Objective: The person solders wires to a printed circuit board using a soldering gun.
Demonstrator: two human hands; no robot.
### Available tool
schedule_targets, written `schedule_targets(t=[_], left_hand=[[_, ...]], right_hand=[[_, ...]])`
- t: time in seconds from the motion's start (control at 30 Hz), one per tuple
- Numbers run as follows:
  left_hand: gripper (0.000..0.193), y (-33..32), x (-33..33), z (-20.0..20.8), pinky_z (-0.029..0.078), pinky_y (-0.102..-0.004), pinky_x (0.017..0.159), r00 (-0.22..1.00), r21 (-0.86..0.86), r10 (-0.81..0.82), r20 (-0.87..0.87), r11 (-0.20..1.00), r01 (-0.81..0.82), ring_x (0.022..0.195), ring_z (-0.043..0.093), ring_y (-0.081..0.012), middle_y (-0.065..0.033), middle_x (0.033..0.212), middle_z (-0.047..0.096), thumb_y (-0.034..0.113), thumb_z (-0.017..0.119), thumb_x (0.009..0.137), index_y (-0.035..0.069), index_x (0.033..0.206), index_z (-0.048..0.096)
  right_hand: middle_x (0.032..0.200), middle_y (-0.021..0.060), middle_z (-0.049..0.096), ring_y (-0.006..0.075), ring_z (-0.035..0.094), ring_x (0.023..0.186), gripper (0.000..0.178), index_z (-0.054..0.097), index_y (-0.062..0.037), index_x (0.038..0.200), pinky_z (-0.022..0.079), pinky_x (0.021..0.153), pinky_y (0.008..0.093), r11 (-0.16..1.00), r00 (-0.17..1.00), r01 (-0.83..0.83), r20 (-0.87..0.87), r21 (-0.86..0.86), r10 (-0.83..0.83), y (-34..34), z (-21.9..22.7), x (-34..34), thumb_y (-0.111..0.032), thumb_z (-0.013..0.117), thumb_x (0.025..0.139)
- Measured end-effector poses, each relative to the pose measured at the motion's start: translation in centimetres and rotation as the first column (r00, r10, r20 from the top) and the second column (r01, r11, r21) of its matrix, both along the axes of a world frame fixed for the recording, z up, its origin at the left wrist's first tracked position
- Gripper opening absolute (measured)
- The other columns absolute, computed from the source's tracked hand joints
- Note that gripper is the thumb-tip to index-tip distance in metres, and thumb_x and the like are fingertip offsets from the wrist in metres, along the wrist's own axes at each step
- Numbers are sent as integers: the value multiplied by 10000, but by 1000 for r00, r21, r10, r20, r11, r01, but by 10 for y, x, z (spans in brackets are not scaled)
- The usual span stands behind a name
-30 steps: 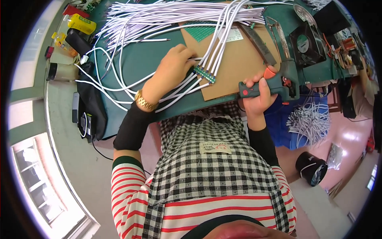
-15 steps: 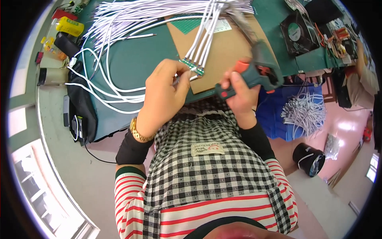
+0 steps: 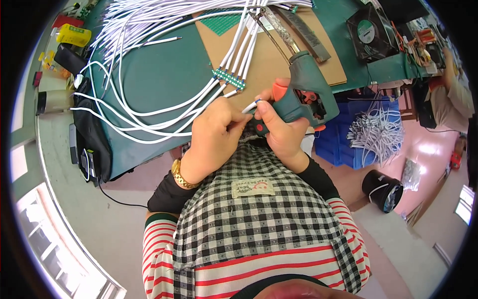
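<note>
My left hand (image 3: 214, 138) is closed in a pinch on a white cable near its end (image 3: 251, 106), just in front of the board. My right hand (image 3: 286, 132) is wrapped round a green and orange soldering gun (image 3: 307, 74), its long metal barrel pointing away from me. The right thumb and a finger also meet at the tip of that cable, so both hands nearly touch. Beyond them, a narrow green circuit board (image 3: 229, 78) has several white cables joined along its far edge, and others run from its near side to the left.
The board lies over a brown cardboard sheet (image 3: 269, 62) bearing a dark metal bar (image 3: 303, 35). A large bundle of white cables (image 3: 144, 22) spreads at the back left. A black fan (image 3: 368, 37) stands right. Below, a blue crate (image 3: 341, 134) sits beside more cables.
My left hand has drawn back from the circuit board toward me with a cable end. My right hand, with the soldering gun, has moved left to meet it.
</note>
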State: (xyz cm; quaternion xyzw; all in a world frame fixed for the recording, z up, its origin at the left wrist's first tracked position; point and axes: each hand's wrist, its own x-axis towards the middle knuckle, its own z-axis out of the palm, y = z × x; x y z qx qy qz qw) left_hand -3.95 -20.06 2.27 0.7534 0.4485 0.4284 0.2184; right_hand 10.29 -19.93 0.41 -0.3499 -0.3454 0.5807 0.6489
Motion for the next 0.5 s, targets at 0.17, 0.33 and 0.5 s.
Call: schedule_targets(t=[0.17, 0.33, 0.5], left_hand=[[163, -2, 1, -6, 454, -238, 558, 980, -145, -42, 192, 987, 71, 653, 560, -107, -42, 761, 568, -16, 681, 779, 15, 855, 540], [111, 8, -1, 18, 461, -203, 585, 826, -704, 94, 556, 581, 408, 690, 546, -57, -25, 842, 582, 24, 624, 853, -9, 900, 529], [79, 4, 1, -1, 454, -199, 563, 923, -538, -26, 384, 806, 247, 646, 549, -59, -19, 784, 571, 0, 606, 858, 1, 867, 527]], right_hand=[[889, 134, 599, 124, 560, 696, 478, 396, -4, 1229, 477, 648, 254, 1000, 999, -29, -41, 12, 29, -1, -1, 3, 31, 621, 808], [878, 134, 601, 114, 550, 686, 469, 391, -3, 1237, 472, 651, 251, 999, 998, -36, -43, 6, 36, 0, -2, 6, 26, 598, 818], [851, 132, 600, 115, 540, 667, 445, 390, -7, 1227, 470, 646, 253, 1000, 997, -26, -67, 4, 27, -1, -1, 4, 21, 579, 825]])
